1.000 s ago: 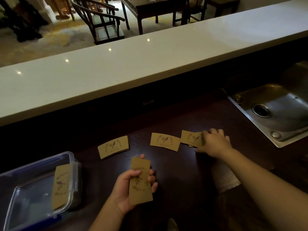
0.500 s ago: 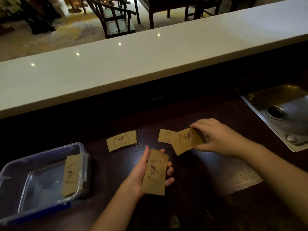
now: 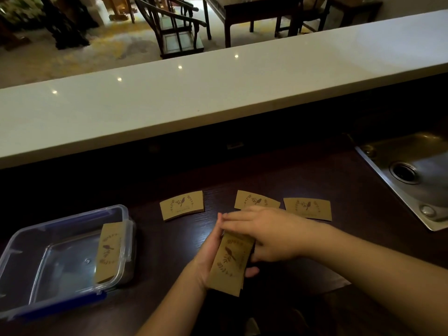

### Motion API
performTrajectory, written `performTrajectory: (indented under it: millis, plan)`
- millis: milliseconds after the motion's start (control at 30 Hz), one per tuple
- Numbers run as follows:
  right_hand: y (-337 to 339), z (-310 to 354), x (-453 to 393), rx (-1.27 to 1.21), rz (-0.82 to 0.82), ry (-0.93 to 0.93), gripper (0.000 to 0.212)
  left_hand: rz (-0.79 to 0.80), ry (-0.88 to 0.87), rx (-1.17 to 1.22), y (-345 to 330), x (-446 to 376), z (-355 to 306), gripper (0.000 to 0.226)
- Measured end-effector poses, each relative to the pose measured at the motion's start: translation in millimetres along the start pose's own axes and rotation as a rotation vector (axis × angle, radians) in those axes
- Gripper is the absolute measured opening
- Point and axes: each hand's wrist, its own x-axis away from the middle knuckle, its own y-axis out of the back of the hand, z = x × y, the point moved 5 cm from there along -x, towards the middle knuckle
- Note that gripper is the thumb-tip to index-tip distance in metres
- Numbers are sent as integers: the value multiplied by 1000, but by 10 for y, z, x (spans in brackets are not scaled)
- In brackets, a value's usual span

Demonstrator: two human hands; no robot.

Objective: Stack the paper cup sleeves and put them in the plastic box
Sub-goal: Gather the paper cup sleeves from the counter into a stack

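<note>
My left hand [image 3: 208, 258] holds a small stack of brown paper cup sleeves [image 3: 230, 263] with a bird print, upright over the dark counter. My right hand [image 3: 269, 236] lies across the top of that stack, fingers pressed on it. Three more groups of sleeves lie flat on the counter beyond: one to the left [image 3: 182, 204], one in the middle [image 3: 255, 200] partly hidden by my right hand, one to the right [image 3: 307, 208]. A clear plastic box [image 3: 29, 246] with blue clips sits at the left, and a sleeve [image 3: 109, 251] leans against its right inner wall.
A steel sink [image 3: 412, 175] is set into the counter at the right. A raised white bar top [image 3: 218, 93] runs across behind the dark counter [image 3: 315, 180]. Chairs and a table stand in the room beyond.
My right hand picked a sleeve from the right pile, carried it left and laid it on the stack in my left hand. One sleeve stays where the right pile was.
</note>
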Motion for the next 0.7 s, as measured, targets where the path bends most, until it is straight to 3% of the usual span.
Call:
performTrajectory:
  millis: [167,300,500,633,700]
  plan:
    - [-49,-748,-13,-199,-309,-446,56,-58,-134,101,182,31,-25,44]
    - [-374,-1303,-41,-174,-200,-767,69,-83,-191,166,269,88,-68,35]
    - [-476,-1334,-253,-57,-213,-672,70,-127,-244,212,369,194,-159,46]
    - [-534,-1303,-307,-59,-98,-692,93,-155,-261,180,420,229,-222,51]
    - [-514,-1294,-319,-31,-69,-680,87,-166,-256,157,434,231,-249,52]
